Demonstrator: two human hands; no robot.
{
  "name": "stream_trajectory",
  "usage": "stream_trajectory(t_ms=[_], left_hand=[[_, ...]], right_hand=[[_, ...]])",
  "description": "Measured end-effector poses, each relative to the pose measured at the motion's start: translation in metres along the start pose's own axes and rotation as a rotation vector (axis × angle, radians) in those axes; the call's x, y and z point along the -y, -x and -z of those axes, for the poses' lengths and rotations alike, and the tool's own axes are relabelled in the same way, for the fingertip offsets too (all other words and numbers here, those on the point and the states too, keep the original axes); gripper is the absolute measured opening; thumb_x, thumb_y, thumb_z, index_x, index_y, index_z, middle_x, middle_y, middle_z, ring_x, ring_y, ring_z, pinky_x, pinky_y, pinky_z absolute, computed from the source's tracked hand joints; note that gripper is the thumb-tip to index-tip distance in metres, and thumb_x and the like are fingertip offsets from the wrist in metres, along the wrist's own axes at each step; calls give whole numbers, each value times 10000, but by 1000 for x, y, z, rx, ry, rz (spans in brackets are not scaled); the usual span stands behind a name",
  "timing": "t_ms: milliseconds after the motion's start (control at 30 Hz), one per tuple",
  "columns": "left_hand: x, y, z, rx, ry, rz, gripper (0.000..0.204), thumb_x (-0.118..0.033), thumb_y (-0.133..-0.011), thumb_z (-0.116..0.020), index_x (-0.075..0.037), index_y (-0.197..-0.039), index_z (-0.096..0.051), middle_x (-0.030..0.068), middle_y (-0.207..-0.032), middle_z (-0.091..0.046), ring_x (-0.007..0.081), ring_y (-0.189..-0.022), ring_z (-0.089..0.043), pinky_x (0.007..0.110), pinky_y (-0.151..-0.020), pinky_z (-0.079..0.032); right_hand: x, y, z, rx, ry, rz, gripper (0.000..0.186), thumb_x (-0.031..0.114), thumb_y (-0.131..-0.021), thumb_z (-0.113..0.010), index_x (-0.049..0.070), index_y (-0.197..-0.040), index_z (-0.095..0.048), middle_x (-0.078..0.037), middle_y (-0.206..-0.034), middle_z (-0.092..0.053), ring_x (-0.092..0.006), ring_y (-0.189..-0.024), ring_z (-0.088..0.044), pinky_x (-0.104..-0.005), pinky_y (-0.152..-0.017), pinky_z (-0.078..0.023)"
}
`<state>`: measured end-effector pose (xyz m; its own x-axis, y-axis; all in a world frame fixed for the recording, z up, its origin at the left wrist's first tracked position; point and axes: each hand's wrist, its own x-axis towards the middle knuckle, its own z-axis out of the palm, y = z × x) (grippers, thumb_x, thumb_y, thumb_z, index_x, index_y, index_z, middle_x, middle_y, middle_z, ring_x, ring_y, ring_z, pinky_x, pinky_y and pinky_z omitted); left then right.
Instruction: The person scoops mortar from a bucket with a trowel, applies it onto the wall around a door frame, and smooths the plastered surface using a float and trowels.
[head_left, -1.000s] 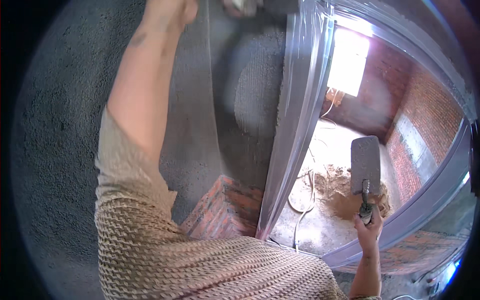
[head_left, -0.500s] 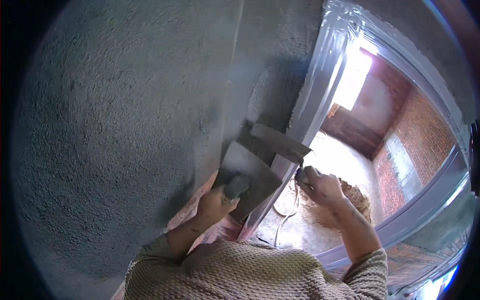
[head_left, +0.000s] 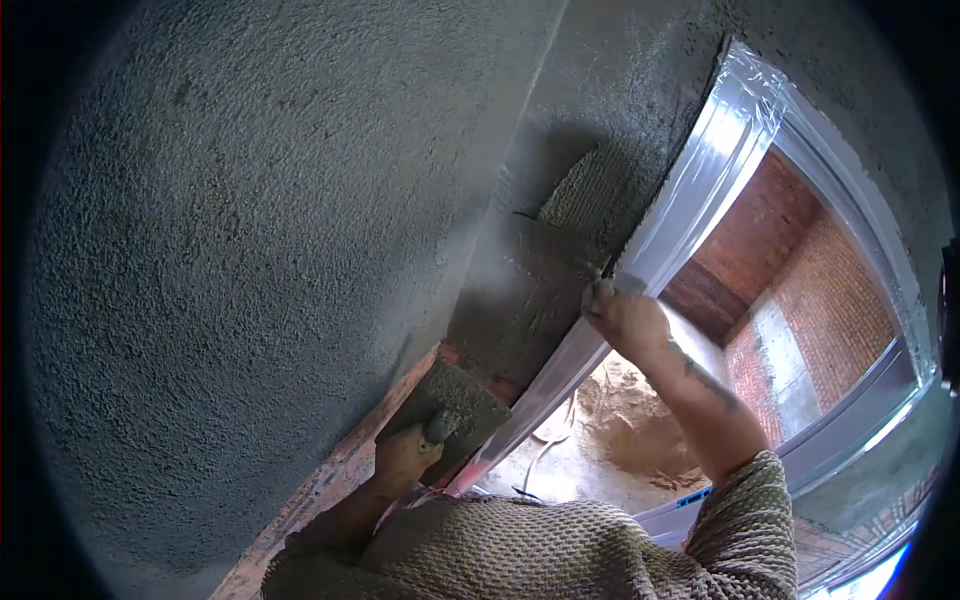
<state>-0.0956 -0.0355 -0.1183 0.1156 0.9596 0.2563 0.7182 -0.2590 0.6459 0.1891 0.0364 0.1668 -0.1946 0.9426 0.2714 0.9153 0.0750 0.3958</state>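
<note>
My left hand (head_left: 402, 455) is closed around the grip of a square grey plasterer's hawk (head_left: 475, 400), low beside the wall's bottom edge. How much mortar lies on the hawk I cannot make out. My right hand (head_left: 632, 322) is closed on the handle of a plastering trowel (head_left: 545, 245), beside the door frame. The trowel's blade lies against the narrow strip of wet grey plaster (head_left: 480, 325), and its outline blends into that surface. Just above the blade is a ridged patch of fresh mortar (head_left: 590, 190).
A plastic-wrapped door frame (head_left: 690, 200) stands close to the right of the plaster strip. Rough grey wall (head_left: 250, 250) fills the left. Through the doorway show brick walls (head_left: 840, 270), a sand heap (head_left: 640, 430), a pale hose (head_left: 545, 455) and a blue tool (head_left: 693, 497).
The trowel has moved from beside the hawk up onto the wall. My left hand and the hawk have dropped lower and left. The view has shifted, and the ridged mortar patch now shows.
</note>
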Motion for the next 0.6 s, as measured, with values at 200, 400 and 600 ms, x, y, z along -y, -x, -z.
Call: stream_trajectory(t_ms=[200,400,600], left_hand=[[-6,-5,5,83,-57,18,438,-462,-778,-616,-66,-960,-576,152,-771,-640,354,-624,-583,432,-585,-438],[-3,-6,9,91,-26,-9,440,-458,-775,-617,-63,-964,-578,157,-781,-639,353,-636,-583,433,-595,-439],[6,-3,10,44,49,-26,440,-456,-765,-624,-56,-945,-581,164,-784,-631,359,-650,-579,430,-615,-442]], right_hand=[[-8,-31,62,-42,8,17,317,319,-901,-511,83,-1112,-505,-144,-774,-653,-315,-658,-636,-438,-590,-513],[-27,-61,124,-79,-33,6,338,270,-904,-513,37,-1149,-538,-158,-854,-667,-292,-723,-655,-394,-675,-556],[-66,-66,166,-597,-152,-83,308,263,-896,-567,7,-1067,-572,-155,-787,-656,-255,-681,-639,-339,-597,-537]])
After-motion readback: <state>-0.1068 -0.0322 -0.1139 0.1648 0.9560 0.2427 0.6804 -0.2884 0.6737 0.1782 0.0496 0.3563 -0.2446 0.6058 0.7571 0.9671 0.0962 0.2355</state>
